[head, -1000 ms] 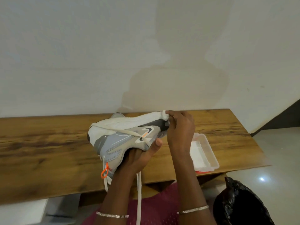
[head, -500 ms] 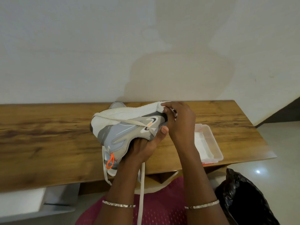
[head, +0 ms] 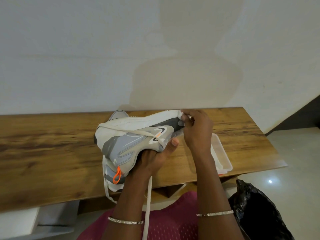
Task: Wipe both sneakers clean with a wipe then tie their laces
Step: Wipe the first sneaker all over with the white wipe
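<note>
The wooden table point(head: 52, 153) runs from the left edge across to the right, and its left half is bare, with lots of room. Its back edge sits against the white wall point(head: 86, 58). Its front edge is close to the person's lap.

In the middle, the sneaker point(head: 131, 141) is held up over the table, tipped on its side with the white sole facing up and away. An orange loop point(head: 117, 176) hangs at its heel end. White laces point(head: 148, 201) dangle loose, one long piece falling past the table's front edge.

The left hand point(head: 152, 158) is under the sneaker, gripping it from below with the thumb pressed on its side. The right hand point(head: 195, 129) is bent over the toe end, fingers pinched tight on a small white wipe point(head: 181, 116) that touches the sole's edge.

Just right of the hands, a clear plastic box point(head: 223, 158) lies on the table near its right end, partly hidden by the right arm. A black bag point(head: 256, 210) sits on the floor below the table's right corner.
</note>
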A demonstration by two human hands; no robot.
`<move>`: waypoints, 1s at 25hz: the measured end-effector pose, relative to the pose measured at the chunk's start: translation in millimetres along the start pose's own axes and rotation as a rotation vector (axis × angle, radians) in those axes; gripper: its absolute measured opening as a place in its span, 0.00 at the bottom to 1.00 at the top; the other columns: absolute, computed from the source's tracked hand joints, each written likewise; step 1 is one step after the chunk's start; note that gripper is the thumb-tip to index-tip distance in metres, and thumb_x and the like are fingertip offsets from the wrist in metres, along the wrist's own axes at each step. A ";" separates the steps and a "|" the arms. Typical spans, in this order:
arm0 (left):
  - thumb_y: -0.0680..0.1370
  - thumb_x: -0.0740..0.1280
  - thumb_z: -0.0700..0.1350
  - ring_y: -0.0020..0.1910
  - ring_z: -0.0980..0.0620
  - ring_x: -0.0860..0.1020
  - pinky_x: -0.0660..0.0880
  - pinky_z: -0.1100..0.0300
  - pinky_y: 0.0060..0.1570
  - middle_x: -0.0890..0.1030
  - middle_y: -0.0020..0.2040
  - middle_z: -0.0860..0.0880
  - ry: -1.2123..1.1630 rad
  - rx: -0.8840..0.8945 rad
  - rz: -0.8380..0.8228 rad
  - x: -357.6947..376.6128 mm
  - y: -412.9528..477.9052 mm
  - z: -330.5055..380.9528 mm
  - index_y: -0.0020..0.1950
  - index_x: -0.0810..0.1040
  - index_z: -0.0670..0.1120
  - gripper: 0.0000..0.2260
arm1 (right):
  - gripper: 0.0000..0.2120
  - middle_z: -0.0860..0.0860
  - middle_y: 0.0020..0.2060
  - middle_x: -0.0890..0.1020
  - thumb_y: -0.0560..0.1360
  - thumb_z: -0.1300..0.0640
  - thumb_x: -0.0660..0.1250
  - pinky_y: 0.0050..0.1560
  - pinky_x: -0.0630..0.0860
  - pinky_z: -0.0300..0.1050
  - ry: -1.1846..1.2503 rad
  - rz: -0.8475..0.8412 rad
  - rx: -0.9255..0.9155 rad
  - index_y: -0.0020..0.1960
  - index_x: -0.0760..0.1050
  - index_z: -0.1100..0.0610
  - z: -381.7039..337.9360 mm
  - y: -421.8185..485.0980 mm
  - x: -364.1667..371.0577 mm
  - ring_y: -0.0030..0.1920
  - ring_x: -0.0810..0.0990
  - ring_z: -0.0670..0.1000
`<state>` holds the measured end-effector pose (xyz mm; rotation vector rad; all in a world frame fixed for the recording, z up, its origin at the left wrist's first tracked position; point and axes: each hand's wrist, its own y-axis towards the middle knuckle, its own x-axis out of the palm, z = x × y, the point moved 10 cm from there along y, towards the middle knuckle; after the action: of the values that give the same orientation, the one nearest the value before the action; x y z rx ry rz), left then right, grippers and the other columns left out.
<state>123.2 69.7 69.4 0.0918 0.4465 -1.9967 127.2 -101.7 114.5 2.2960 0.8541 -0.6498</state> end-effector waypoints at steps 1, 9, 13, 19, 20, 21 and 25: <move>0.77 0.64 0.60 0.77 0.46 0.58 0.54 0.56 0.74 0.61 0.78 0.45 0.021 -0.009 -0.001 0.0 -0.3 1.3 0.78 0.57 0.50 0.33 | 0.09 0.51 0.52 0.83 0.77 0.62 0.70 0.47 0.69 0.32 0.025 -0.076 -0.041 0.56 0.84 0.56 -8.6 -1.3 8.2 0.50 0.80 0.49; 0.63 0.54 0.81 0.77 0.47 0.58 0.54 0.60 0.72 0.63 0.77 0.46 0.097 0.020 -0.012 -1.2 -11.7 13.0 0.70 0.54 0.65 0.40 | 0.06 0.53 0.48 0.81 0.76 0.63 0.70 0.42 0.66 0.31 -0.018 0.034 -0.082 0.50 0.83 0.56 -9.2 0.8 2.6 0.49 0.77 0.52; 0.81 0.62 0.49 0.78 0.47 0.56 0.52 0.58 0.74 0.59 0.79 0.46 0.010 0.046 -0.016 -2.0 -6.8 11.6 0.66 0.46 0.64 0.26 | 0.04 0.50 0.47 0.82 0.77 0.61 0.69 0.40 0.65 0.25 0.035 0.101 0.070 0.51 0.82 0.56 19.4 -0.3 -7.3 0.48 0.79 0.50; 0.79 0.62 0.54 0.77 0.48 0.57 0.53 0.62 0.71 0.61 0.78 0.47 0.040 0.058 0.073 -12.3 0.0 4.6 0.78 0.57 0.49 0.30 | 0.05 0.44 0.44 0.84 0.75 0.60 0.72 0.43 0.70 0.27 0.181 -0.209 -0.211 0.49 0.84 0.54 -33.6 -14.7 26.7 0.45 0.78 0.42; 0.78 0.60 0.57 0.77 0.48 0.57 0.53 0.60 0.72 0.61 0.78 0.47 0.036 0.060 0.062 -11.5 0.8 4.0 0.78 0.57 0.49 0.31 | 0.04 0.45 0.44 0.84 0.75 0.60 0.72 0.44 0.70 0.29 0.139 -0.176 -0.207 0.48 0.84 0.54 -28.6 -12.6 24.3 0.45 0.78 0.43; 0.77 0.59 0.59 0.77 0.48 0.57 0.54 0.57 0.74 0.61 0.78 0.47 0.021 0.064 0.055 -11.3 0.9 3.9 0.78 0.57 0.50 0.32 | 0.04 0.47 0.45 0.83 0.75 0.61 0.71 0.44 0.70 0.31 0.084 -0.115 -0.170 0.48 0.83 0.55 -18.8 -9.0 18.7 0.46 0.78 0.45; 0.69 0.55 0.71 0.75 0.52 0.61 0.57 0.54 0.74 0.64 0.75 0.50 -0.073 0.075 0.102 -17.3 -1.6 5.6 0.77 0.58 0.55 0.39 | 0.04 0.47 0.44 0.83 0.76 0.61 0.70 0.40 0.71 0.33 0.094 -0.031 -0.006 0.49 0.82 0.54 5.1 -7.4 4.9 0.44 0.79 0.46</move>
<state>130.4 83.1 79.5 0.0868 0.3147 -1.9096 124.2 -98.6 105.3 2.3270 0.9351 -0.5556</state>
